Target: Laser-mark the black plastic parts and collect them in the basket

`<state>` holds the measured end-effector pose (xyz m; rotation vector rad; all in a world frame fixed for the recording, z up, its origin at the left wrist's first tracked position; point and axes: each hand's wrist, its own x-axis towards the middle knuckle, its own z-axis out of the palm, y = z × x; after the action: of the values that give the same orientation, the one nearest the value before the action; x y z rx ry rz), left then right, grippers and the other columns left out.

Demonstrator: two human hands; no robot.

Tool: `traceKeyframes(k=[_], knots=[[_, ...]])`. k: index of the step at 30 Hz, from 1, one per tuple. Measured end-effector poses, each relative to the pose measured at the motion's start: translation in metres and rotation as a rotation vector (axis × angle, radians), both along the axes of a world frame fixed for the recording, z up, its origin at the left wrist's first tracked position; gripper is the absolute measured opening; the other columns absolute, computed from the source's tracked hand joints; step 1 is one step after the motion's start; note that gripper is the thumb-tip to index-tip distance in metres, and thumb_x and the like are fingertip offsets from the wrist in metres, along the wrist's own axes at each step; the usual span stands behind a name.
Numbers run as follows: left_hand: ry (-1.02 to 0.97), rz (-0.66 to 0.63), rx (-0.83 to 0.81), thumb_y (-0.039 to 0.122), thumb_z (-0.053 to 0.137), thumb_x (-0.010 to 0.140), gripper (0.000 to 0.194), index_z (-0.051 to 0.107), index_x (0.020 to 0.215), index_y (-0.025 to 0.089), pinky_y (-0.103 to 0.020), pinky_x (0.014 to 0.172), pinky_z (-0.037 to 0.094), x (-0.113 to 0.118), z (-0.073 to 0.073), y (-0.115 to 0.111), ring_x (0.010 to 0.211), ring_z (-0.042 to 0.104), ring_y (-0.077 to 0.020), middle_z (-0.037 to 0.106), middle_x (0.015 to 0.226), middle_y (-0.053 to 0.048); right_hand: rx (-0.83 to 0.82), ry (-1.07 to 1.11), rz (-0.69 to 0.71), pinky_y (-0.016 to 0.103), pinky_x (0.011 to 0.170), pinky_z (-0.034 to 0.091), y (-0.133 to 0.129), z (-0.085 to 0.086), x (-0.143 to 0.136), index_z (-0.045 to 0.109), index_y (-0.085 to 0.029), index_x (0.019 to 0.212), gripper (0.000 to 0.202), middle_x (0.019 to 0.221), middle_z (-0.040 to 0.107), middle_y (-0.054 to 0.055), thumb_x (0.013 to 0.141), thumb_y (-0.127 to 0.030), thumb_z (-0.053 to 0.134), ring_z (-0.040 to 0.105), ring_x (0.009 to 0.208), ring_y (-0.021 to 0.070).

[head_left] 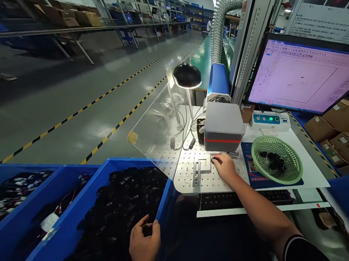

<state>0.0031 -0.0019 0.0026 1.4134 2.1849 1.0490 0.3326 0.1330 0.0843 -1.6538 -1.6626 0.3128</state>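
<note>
My right hand (225, 167) is at the metal fixture (205, 163) on the perforated white work plate (180, 177), just below the grey machine head (224, 125). Its fingers are closed on a small dark part (214, 159). Over the blue bin (111, 162) heaped with black parts (122, 200), my left hand (145, 242) has its thumb and fingers curled toward each other. Something dark shows between them, too unclear against the pile to name.
A green basket (296, 160) with black parts stands on the right, below a monitor (304, 73). The black lamp (187, 75) and a clear sheet (153, 128) are at the plate's left. A keyboard (220, 201) lies below the plate.
</note>
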Motion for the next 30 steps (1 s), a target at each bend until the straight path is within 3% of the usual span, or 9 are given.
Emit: traceKeyframes(k=[5, 12, 30], knots=[[0.003, -0.006, -0.113, 0.049, 0.05, 0.082, 0.043, 0.06, 0.11, 0.017, -0.044, 0.09, 0.049, 0.0, -0.005, 0.008, 0.096, 0.062, -0.0287, 0.063, 0.098, -0.01, 0.023, 0.02, -0.024, 0.035, 0.084, 0.051, 0.006, -0.007, -0.001, 0.075, -0.02, 0.1, 0.015, 0.096, 0.07, 0.007, 0.089, -0.024, 0.067, 0.063, 0.092, 0.0223], [0.002, 0.002, -0.115, 0.049, 0.051, 0.083, 0.044, 0.059, 0.112, 0.018, -0.045, 0.094, 0.047, -0.002, -0.013, 0.009, 0.098, 0.062, -0.0289, 0.064, 0.101, -0.01, 0.054, 0.02, -0.057, 0.035, 0.083, 0.051, -0.007, -0.008, -0.002, 0.071, -0.019, 0.111, 0.026, 0.093, 0.069, 0.006, 0.087, -0.025, 0.068, 0.062, 0.09, 0.0227], [-0.013, 0.01, -0.152, 0.05, 0.05, 0.08, 0.048, 0.059, 0.112, 0.016, -0.047, 0.098, 0.046, 0.004, 0.001, 0.011, 0.104, 0.061, -0.0316, 0.064, 0.102, -0.012, -0.017, -0.066, -0.086, 0.034, 0.08, 0.048, -0.005, -0.003, -0.003, 0.074, -0.02, 0.1, 0.013, 0.092, 0.07, 0.006, 0.089, -0.024, 0.067, 0.062, 0.09, 0.0227]])
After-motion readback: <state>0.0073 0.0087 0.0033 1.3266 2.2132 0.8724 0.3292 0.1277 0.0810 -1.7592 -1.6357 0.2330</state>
